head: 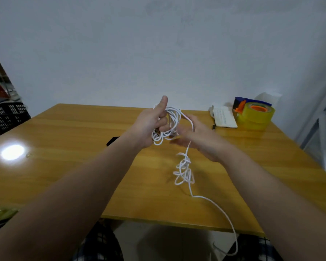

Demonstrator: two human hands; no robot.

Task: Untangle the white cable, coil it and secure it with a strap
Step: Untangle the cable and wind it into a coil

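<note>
**Head view**

1. Grip state. The left hand [151, 125] is raised above the table [73, 138], thumb up. Its fingers are curled round a bundle of loops of the white cable [172, 119], and the loops hang at the right side of the fist. The right hand [199, 138] is just beside the loops and blurred. Its fingers look straight, and one strand lies across it. I see no pinch there.

2. Cable location. From the right hand the strand drops to a tangle [184, 170] lying on the table, nearer the front edge than the hands. Past the tangle, the free run crosses that edge and hangs toward the floor.

3. Step in hand, as I judge it: laying turns onto the coil, with a knot downstream. I rate the task at about half done.

4. Method.
   - I stop winding before the tangle reaches the coil.
   - I hold the loops firmly in the left fist so that none spill.
   - With the right hand I loosen the tangle on the table and feed the free end back through it. I do not pull it taut, because tension sets the knot.
   - I then run the strand through the right fingers to take out twist, and lay each turn to the same size.

5. Strap. I see none. A tape dispenser [254, 113] and a notebook [225, 117] sit near the table's far right corner.
</note>
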